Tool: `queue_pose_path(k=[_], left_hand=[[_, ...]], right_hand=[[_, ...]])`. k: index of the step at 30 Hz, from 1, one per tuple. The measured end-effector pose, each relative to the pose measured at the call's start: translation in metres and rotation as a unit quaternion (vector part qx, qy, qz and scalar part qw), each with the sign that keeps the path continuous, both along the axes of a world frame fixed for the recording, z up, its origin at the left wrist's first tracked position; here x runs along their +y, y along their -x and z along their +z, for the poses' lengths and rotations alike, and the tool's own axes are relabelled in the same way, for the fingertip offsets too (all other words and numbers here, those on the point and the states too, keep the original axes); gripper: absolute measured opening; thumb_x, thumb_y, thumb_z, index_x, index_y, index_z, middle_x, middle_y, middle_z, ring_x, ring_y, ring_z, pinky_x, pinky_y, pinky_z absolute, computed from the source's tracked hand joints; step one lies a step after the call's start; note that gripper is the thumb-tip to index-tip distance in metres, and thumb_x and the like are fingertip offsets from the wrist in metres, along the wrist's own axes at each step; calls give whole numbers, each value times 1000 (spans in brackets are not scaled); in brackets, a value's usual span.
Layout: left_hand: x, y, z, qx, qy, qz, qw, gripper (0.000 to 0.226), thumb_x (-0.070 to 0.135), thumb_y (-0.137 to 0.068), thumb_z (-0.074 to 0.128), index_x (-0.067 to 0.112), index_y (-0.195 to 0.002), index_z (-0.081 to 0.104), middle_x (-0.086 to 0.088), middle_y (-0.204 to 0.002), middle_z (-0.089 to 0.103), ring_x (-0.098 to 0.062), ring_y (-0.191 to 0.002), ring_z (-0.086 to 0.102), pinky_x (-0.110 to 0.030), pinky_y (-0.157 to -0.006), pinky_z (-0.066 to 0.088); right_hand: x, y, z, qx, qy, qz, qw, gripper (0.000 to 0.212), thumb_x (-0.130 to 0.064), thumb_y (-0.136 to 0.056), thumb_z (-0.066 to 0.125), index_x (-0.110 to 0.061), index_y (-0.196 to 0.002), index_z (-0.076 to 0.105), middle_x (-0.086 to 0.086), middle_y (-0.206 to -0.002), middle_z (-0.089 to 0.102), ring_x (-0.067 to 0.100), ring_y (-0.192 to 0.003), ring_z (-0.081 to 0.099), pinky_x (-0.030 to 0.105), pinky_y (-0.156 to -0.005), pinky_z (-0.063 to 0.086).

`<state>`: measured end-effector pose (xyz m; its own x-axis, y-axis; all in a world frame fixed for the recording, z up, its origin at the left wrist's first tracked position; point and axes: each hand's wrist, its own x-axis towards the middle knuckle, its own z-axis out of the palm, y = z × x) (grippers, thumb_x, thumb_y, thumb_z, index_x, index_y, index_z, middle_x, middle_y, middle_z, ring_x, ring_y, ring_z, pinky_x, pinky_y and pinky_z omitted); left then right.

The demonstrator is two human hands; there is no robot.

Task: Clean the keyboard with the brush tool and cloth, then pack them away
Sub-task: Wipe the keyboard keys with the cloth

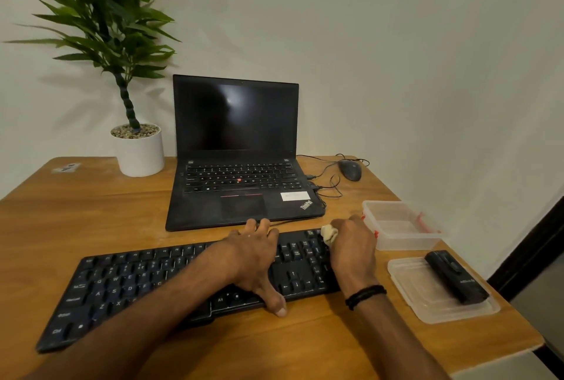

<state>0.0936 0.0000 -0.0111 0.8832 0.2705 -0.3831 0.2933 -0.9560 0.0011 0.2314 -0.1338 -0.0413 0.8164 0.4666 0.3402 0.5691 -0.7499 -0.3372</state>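
Observation:
A black keyboard (128, 285) lies slanted across the near part of the wooden desk. My left hand (256, 260) spans it, fingers over the far edge and thumb at the near edge, holding it in place. My right hand (354, 245) grips a small crumpled yellowish cloth (329, 233) and presses it on the keyboard's far right corner. The black brush tool (456, 277) lies on a clear plastic lid (433, 303) to the right. A clear plastic box (399, 227) stands open behind the lid.
An open black laptop (241, 172) sits behind the keyboard, with a wired mouse (350, 169) and loose cables at its right. A potted plant in a white pot (140, 154) stands at the back left. The desk's right edge (518, 312) runs close to the lid.

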Motion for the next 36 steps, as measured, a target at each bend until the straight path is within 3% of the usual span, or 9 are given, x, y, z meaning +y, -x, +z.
queue_pose_path(k=[5, 9, 14, 17, 21, 26, 28, 30, 36], left_hand=[[1, -1, 2, -6, 8, 3, 1000, 142, 77, -62, 80, 13, -162, 3, -11, -170, -7, -38, -156, -2, -55, -126, 16], [2, 3, 1, -1, 7, 12, 1000, 142, 77, -63, 79, 14, -163, 0, -11, -170, -10, -38, -156, -6, -55, -126, 13], [-1, 0, 4, -2, 9, 3, 1000, 140, 75, -63, 80, 13, -162, 3, -11, -170, -4, -38, -155, 0, -55, -125, 17], [3, 4, 0, -7, 3, 6, 1000, 138, 77, -62, 80, 13, -161, 8, -10, -168, 3, -37, -154, 5, -55, -124, 21], [1, 0, 0, -10, 10, -2, 1000, 139, 79, -59, 79, 12, -160, 11, -10, -167, 6, -37, -153, 8, -55, -124, 23], [2, 2, -1, -12, 1, -2, 1000, 138, 80, -60, 79, 13, -160, 12, -10, -164, 12, -36, -150, 13, -54, -122, 26], [3, 4, -1, -12, 2, 1, 1000, 138, 80, -60, 78, 12, -160, 12, -11, -165, 10, -36, -151, 12, -55, -123, 25], [3, 3, 0, -12, 7, 4, 1000, 139, 79, -61, 79, 13, -161, 9, -10, -168, 3, -38, -154, 5, -56, -124, 20], [-2, 2, -1, 4, 7, -6, 1000, 138, 77, -62, 79, 13, -161, 8, -10, -169, 2, -37, -154, 4, -57, -124, 18]], right_hand=[[-5, -9, 5, 10, 36, 181, 983, 29, -18, -90, 68, -26, -119, 70, -7, -115, 59, 2, -99, 43, 5, -71, 33], [-8, -12, 2, 15, -8, 98, 995, 17, -14, -92, 66, -22, -106, 73, -7, -97, 56, 10, -95, 56, 10, -67, 37], [-1, -2, -2, 13, 27, 209, 978, 35, -14, -91, 66, -23, -125, 65, -5, -124, 57, 9, -112, 51, 15, -89, 44], [4, -11, -4, 28, -23, 136, 990, 27, -16, -91, 67, -21, -118, 69, -2, -112, 61, 8, -99, 51, 13, -73, 42], [15, -14, -2, 1, -25, 54, 998, 25, -14, -92, 66, -20, -116, 70, 3, -112, 62, 17, -102, 57, 20, -80, 45], [27, 1, 9, 27, -1, 321, 947, 19, -11, -88, 69, -15, -106, 76, 4, -103, 67, 15, -96, 57, 22, -81, 47], [28, -14, 9, 7, 23, 259, 966, 17, -10, -89, 68, -15, -103, 76, -1, -98, 66, 11, -92, 56, 13, -72, 43], [23, -30, 7, -11, 42, 143, 989, 21, -13, -89, 68, -19, -109, 74, -3, -104, 67, 13, -99, 60, 19, -79, 49], [-1, -40, -1, 82, 16, 226, 971, 29, -21, -90, 70, -28, -118, 70, -11, -106, 58, 10, -103, 52, 22, -86, 44]])
